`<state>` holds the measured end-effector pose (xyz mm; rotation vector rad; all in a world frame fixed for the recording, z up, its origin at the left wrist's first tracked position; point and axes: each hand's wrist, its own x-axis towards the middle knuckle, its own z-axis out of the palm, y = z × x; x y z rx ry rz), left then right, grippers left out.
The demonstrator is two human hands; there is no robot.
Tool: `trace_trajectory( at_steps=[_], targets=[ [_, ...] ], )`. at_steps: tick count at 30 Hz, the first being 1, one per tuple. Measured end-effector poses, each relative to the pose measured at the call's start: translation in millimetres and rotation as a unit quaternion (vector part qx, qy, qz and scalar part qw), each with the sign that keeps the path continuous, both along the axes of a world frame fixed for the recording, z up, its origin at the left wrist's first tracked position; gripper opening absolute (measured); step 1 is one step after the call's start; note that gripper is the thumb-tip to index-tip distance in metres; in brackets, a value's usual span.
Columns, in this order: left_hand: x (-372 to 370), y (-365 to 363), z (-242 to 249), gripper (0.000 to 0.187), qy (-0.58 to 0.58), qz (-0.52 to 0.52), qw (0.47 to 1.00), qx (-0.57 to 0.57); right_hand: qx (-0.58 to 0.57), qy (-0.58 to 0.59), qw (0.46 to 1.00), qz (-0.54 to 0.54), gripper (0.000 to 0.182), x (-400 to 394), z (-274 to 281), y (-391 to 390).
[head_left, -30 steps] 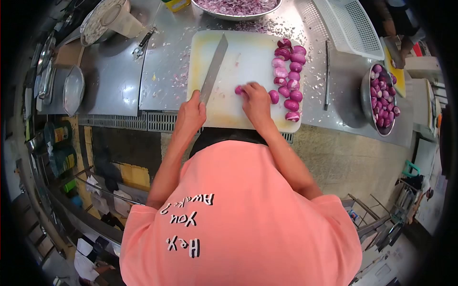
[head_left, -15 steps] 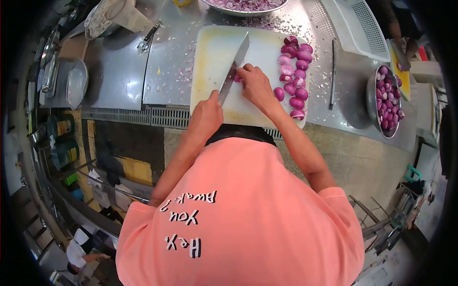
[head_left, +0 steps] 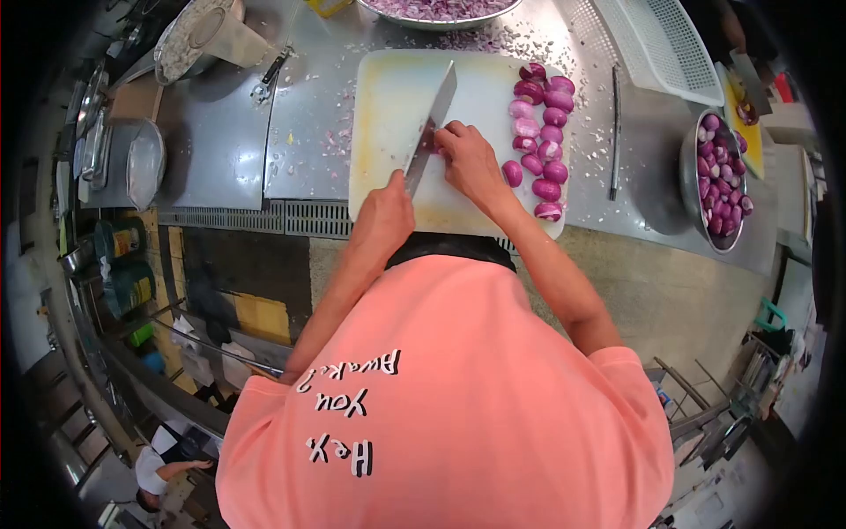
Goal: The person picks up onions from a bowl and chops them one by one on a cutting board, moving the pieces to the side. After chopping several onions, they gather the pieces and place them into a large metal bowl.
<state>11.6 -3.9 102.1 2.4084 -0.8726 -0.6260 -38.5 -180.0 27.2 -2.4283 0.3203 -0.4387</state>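
Observation:
My left hand (head_left: 386,212) is wrapped around the handle of a large kitchen knife (head_left: 443,95), whose blade points away from me across a white cutting board (head_left: 383,97). My right hand (head_left: 471,167) has its fingers curled beside the blade, pressing on a red onion piece (head_left: 438,148); the fingers hide most of it. Along the right side of the board, peeled red onions (head_left: 554,116) lie in two rough rows, close to my right wrist.
At the far edge stands a metal bowl (head_left: 458,25) of chopped onion. A metal bowl (head_left: 687,189) of whole onions, a dark rod (head_left: 615,132) and a white perforated basket (head_left: 663,53) are to the right. Another person's hand (head_left: 733,31) and knife (head_left: 751,81) work over a yellow board (head_left: 749,145).
My hands stay at the board, with the knife blade shifted slightly. On the right, the other person's knife has moved, and an onion now shows on the yellow board. The view has shifted slightly.

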Motion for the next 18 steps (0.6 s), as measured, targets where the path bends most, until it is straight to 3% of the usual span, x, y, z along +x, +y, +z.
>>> trace_trajectory(
  at_steps=[3, 7, 8, 15, 18],
  targets=[
    [7, -11, -11, 0.023, 0.040, 0.009, 0.999, 0.012, -0.015, -0.016, 1.000, -0.009, 0.018, -8, -4, 3],
    [-4, -1, 9, 0.019, -0.010, 0.002, 1.000, 0.014, 0.001, -0.030, 0.999, -0.011, 0.018, -4, -3, -1],
    [-2, -2, -9, 0.020, -0.002, -0.013, 1.000, 0.009, 0.005, -0.022, 1.000, -0.016, 0.019, -6, -5, 1],
    [-7, 0, -1, 0.021, -0.012, 0.002, 1.000, 0.000, 0.026, -0.065, 0.997, -0.021, 0.018, -4, -8, 1],
    [3, -13, -20, 0.020, 0.010, -0.009, 1.000, -0.003, 0.011, -0.049, 0.999, -0.018, 0.016, -11, -10, 2]
  ],
)
